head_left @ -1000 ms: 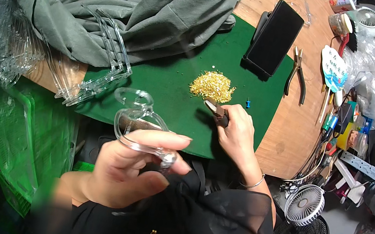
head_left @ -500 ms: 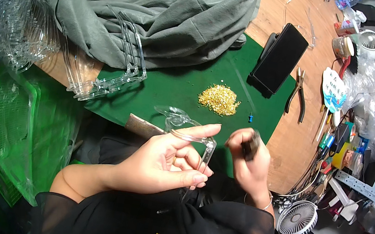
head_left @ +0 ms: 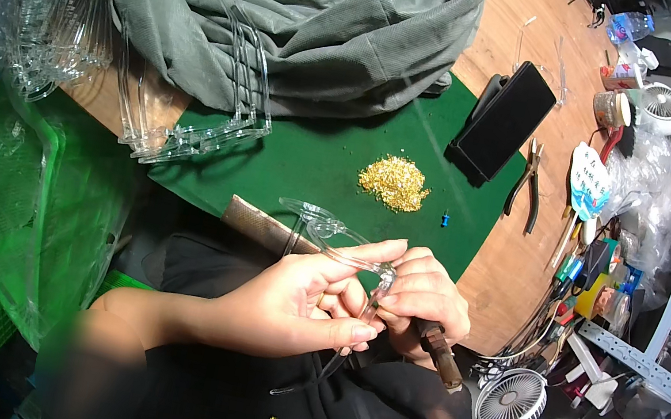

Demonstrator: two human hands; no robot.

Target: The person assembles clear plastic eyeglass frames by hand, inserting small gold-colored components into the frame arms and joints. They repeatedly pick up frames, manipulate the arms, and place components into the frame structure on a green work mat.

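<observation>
My left hand (head_left: 296, 303) is closed on a pair of clear plastic glasses (head_left: 343, 255), holding them over my lap at the mat's near edge. One rim points up and left, and a temple hangs downward. My right hand (head_left: 433, 298) meets the frame's hinge corner with its fingertips. In its curled palm sits a dark hand tool (head_left: 444, 359) with a brownish end sticking out at lower right; its tip is hidden. Beyond both hands, a heap of tiny gold-coloured metal pieces (head_left: 394, 182) lies on the green mat (head_left: 315, 174).
More clear glasses frames (head_left: 228, 132) stand in a row at left, beside a grey cloth (head_left: 295, 32). A black phone (head_left: 503, 122) on a stand, pliers (head_left: 526, 185) and a blue pin (head_left: 445, 220) lie rightward. A rough-faced bar (head_left: 265, 224) juts from the table's near edge.
My right hand has moved left and down to the glasses, and its fingers now touch the hinge corner. The tool has swung so its brownish end points to the lower right.
</observation>
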